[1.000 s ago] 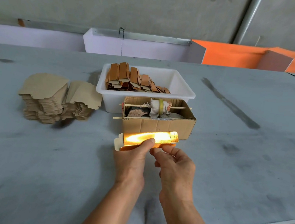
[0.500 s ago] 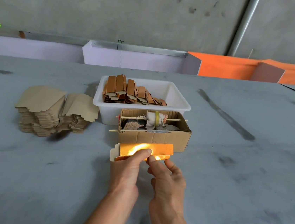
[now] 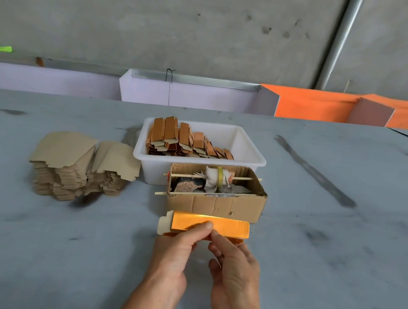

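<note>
Where the grey table [image 3: 59, 252] meets the near wall of the cardboard box [image 3: 217, 205], a folded gold-orange carton [image 3: 230, 226] lies lengthwise, held by both hands. Left hand [image 3: 173, 255]: thumb pressed on the shiny top face, the other fingers curled beneath and hidden. Right hand [image 3: 236, 267]: thumb and forefinger pinch the carton's near edge, the remaining fingers loosely curled. Behind the box stands a white tub [image 3: 251, 157] holding folded cartons [image 3: 181, 139]; a stack of flat blanks [image 3: 82, 166] lies well to the left.
</note>
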{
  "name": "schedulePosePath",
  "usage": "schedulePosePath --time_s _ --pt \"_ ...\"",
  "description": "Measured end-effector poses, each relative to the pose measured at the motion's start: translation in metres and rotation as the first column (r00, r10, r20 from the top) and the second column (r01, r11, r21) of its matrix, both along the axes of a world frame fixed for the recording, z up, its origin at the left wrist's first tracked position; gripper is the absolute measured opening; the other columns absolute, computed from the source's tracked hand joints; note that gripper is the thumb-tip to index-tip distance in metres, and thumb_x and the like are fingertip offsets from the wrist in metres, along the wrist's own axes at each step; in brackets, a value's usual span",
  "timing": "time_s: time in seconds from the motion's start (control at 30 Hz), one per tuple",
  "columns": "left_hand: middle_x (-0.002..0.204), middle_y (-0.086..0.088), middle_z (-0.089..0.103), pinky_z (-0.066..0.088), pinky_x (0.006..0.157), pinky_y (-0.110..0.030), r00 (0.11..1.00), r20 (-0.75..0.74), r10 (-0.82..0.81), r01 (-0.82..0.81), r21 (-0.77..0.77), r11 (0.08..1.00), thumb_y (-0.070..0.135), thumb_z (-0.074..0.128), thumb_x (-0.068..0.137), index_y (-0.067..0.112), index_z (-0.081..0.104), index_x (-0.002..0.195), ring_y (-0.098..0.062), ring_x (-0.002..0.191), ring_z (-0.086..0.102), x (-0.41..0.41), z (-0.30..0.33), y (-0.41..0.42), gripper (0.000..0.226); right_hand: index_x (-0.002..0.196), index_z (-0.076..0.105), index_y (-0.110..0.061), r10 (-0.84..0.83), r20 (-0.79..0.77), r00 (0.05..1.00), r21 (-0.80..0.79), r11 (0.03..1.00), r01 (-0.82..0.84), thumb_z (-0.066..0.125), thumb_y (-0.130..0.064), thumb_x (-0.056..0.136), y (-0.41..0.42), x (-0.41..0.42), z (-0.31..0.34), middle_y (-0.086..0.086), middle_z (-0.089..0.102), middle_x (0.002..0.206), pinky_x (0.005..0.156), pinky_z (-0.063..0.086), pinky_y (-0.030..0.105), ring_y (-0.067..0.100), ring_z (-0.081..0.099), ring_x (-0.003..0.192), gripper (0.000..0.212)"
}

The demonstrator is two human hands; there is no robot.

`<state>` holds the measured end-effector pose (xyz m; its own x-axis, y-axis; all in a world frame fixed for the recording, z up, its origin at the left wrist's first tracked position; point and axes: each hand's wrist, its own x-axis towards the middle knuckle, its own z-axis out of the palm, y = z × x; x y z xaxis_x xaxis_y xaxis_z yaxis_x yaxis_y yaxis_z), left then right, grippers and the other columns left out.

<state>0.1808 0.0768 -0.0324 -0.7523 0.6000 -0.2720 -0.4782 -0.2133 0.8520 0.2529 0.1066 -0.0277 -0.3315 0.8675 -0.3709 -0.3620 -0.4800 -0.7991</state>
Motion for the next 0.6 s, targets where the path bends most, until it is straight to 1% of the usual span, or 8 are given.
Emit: schedulePosePath --time_s 0.07,0.17,0.23,0.3,0.4,0.47,0.53,0.6 --pt "0.071 -0.003 0.071 0.046 0.075 -0.033 1.000 -0.009 -0.022 0.022 0.011 1.000 0.007 0.078 0.064 0.011 0.073 0.068 -0.019 0.074 0.062 0.004 -0.002 -0.005 0.007 0.070 0.063 -0.014 -0.014 0.008 1.000 -0.001 1.000 0.014 0.071 -0.001 0.075 0.002 0.000 0.000 0.001 0.059 0.059 0.061 0.034 0.026 0.011 0.049 0.056 0.016" --pt "0.069 -0.007 0.071 0.049 0.068 -0.031 0.999 -0.025 -0.044 0.045 0.011 0.999 0.000 0.072 0.073 0.004 0.069 0.077 -0.019 0.068 0.064 0.011 -0.004 -0.011 0.007 0.067 0.061 -0.014 -0.017 0.027 0.999 0.007 1.000 0.017 0.072 -0.001 0.074 0.003 0.001 0.000 0.002 0.057 0.062 0.064 0.036 0.028 0.014 0.050 0.062 0.018" --pt "0.063 -0.008 0.068 0.050 0.064 -0.030 0.999 -0.024 -0.025 0.025 0.011 1.000 -0.004 0.069 0.076 0.000 0.067 0.075 -0.018 0.061 0.061 0.013 -0.002 -0.012 0.005 0.067 0.061 -0.015 -0.006 0.034 0.999 0.006 1.000 0.006 0.072 -0.002 0.074 0.003 0.002 0.002 0.002 0.057 0.064 0.065 0.036 0.029 0.015 0.050 0.066 0.018" --pt "0.059 -0.009 0.064 0.050 0.062 -0.029 0.999 -0.047 -0.011 0.012 0.016 1.000 -0.007 0.067 0.076 0.001 0.066 0.070 -0.018 0.057 0.058 0.015 0.001 -0.011 0.010 0.066 0.061 -0.015 0.007 0.025 1.000 0.004 1.000 -0.007 0.072 -0.002 0.074 0.005 0.004 0.003 0.002 0.057 0.064 0.065 0.036 0.029 0.015 0.050 0.067 0.019" --pt "0.057 -0.009 0.062 0.048 0.061 -0.031 0.994 -0.104 -0.012 0.014 0.021 1.000 -0.011 0.066 0.075 0.006 0.068 0.062 -0.019 0.056 0.055 0.015 0.005 -0.013 0.021 0.069 0.060 -0.014 0.017 0.011 1.000 -0.005 1.000 -0.017 0.072 -0.001 0.074 0.008 0.006 0.006 0.003 0.058 0.065 0.065 0.037 0.029 0.015 0.051 0.067 0.019" --pt "0.059 -0.009 0.063 0.048 0.062 -0.032 0.993 -0.119 -0.022 0.024 0.015 1.000 -0.012 0.067 0.073 0.007 0.069 0.060 -0.019 0.056 0.056 0.014 0.005 -0.014 0.024 0.070 0.061 -0.013 0.027 0.018 0.999 -0.013 1.000 -0.027 0.072 0.000 0.074 0.007 0.006 0.006 0.003 0.058 0.065 0.064 0.036 0.028 0.015 0.050 0.065 0.017" --pt "0.059 -0.009 0.063 0.050 0.063 -0.033 0.994 -0.108 -0.036 0.036 -0.001 0.999 -0.012 0.067 0.073 0.008 0.070 0.058 -0.020 0.056 0.057 0.013 0.004 -0.015 0.025 0.070 0.060 -0.012 0.026 0.022 0.999 -0.018 1.000 -0.026 0.071 0.001 0.074 0.007 0.008 0.005 0.004 0.056 0.064 0.063 0.035 0.027 0.015 0.049 0.064 0.018" --pt "0.059 -0.009 0.063 0.051 0.063 -0.033 0.997 -0.066 -0.042 0.041 -0.013 0.999 -0.008 0.068 0.074 0.008 0.069 0.061 -0.020 0.057 0.058 0.015 0.003 -0.015 0.021 0.068 0.059 -0.012 0.014 0.028 1.000 -0.021 1.000 -0.013 0.072 0.003 0.072 0.008 0.008 0.004 0.005 0.057 0.063 0.065 0.036 0.027 0.015 0.050 0.064 0.020"
